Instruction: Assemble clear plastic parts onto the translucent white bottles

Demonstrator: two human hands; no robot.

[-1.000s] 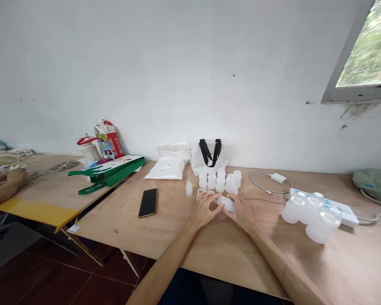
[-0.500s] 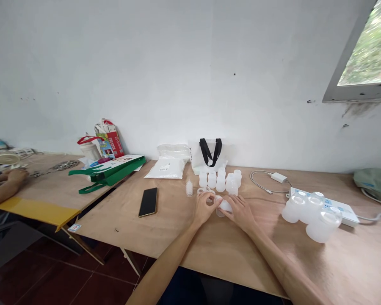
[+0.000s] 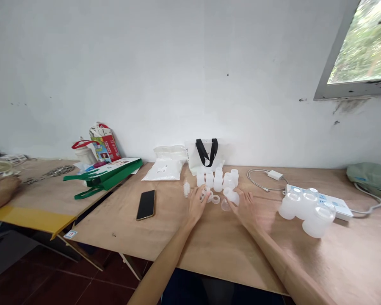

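Note:
My right hand point(image 3: 246, 208) is closed on a small frosted white bottle point(image 3: 231, 195), thumb on the near side, the bottle tilted. Just below it, a clear dome-shaped piece point(image 3: 225, 205) sits on the table beside my thumb. My left hand point(image 3: 197, 204) reaches over several white rings point(image 3: 215, 199), its thumb and fingers apart around some of them; whether it touches one is hard to make out. Left of that hand stands a small clear ribbed piece point(image 3: 186, 189). Behind both hands, several frosted bottles point(image 3: 218, 181) stand in a group.
More frosted bottles with clear tops point(image 3: 318, 220) stand at right, before a power strip point(image 3: 335, 205) and a white cable point(image 3: 252, 183). A phone point(image 3: 146, 205) lies at left. A white bag point(image 3: 190, 156) and plastic packet point(image 3: 163, 169) are by the wall. A co-worker's hand point(image 3: 10, 184) shows far left.
My hands have moved apart. The left has opened out over the rings, and the right has shifted slightly right with the bottle. The clear dome now shows on the table. The view has turned slightly.

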